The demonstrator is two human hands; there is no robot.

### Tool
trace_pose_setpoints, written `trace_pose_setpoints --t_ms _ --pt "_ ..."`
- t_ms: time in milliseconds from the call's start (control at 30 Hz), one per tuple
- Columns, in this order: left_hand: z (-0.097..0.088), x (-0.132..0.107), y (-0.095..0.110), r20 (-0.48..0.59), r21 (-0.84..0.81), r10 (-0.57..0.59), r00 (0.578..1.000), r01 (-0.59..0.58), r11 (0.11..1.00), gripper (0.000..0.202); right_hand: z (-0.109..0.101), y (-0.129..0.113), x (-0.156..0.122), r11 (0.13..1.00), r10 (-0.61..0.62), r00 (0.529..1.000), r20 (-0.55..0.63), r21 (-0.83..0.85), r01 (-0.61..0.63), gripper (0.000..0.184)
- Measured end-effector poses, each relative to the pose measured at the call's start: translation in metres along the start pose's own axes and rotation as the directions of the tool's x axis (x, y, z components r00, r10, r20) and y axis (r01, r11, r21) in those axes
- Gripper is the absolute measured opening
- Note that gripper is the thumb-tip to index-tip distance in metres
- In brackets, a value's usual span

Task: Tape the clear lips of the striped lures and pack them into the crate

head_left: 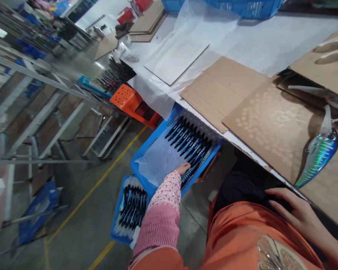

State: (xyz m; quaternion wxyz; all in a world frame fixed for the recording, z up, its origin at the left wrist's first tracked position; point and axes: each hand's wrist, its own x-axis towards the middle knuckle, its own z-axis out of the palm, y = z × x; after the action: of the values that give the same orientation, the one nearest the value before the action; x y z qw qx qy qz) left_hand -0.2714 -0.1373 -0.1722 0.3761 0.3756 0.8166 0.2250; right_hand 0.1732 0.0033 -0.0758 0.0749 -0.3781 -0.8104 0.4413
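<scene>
My left hand, in a pink patterned sleeve, reaches down into a blue crate below the table edge. Its fingers touch the row of dark blue fishing lures lying on white paper in the crate; the fingers are partly hidden. My right hand rests flat on my lap by the table edge, fingers stretched and holding nothing. A large iridescent blue-green fishing lure lies on spotted cardboard on the table, above my right hand.
A second blue crate with more dark lures stands on the floor below the first. An orange stool and another tray of lures sit further left. Cardboard sheets, white paper and metal racks surround the spot.
</scene>
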Motion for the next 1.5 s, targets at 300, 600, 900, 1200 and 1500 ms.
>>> trace_pose_setpoints --t_ms 300,600,900,1200,1500 --pt "0.004 0.014 -0.020 0.116 0.249 -0.235 0.965 0.201 0.947 0.034 -0.001 0.003 -0.002 0.999 0.036 0.999 0.018 0.021 -0.036 0.032" --pt "0.032 -0.011 -0.022 -0.191 0.425 -0.291 0.937 0.346 0.836 0.040 0.002 0.002 -0.002 0.999 0.025 1.000 0.017 0.033 -0.026 0.032" --pt "0.054 0.033 0.003 -0.310 0.465 -0.130 0.942 0.270 0.843 0.073 0.002 0.000 -0.001 0.997 0.044 0.998 0.038 0.068 -0.047 0.032" --pt "0.056 0.033 -0.016 -0.194 0.481 -0.083 0.977 0.169 0.860 0.075 0.006 -0.002 -0.002 0.995 0.064 0.996 0.058 0.071 -0.068 0.029" --pt "0.036 0.030 -0.034 -0.160 0.438 -0.025 0.987 0.094 0.894 0.080 0.004 0.011 -0.008 0.994 0.087 0.996 0.037 0.056 -0.089 0.031"
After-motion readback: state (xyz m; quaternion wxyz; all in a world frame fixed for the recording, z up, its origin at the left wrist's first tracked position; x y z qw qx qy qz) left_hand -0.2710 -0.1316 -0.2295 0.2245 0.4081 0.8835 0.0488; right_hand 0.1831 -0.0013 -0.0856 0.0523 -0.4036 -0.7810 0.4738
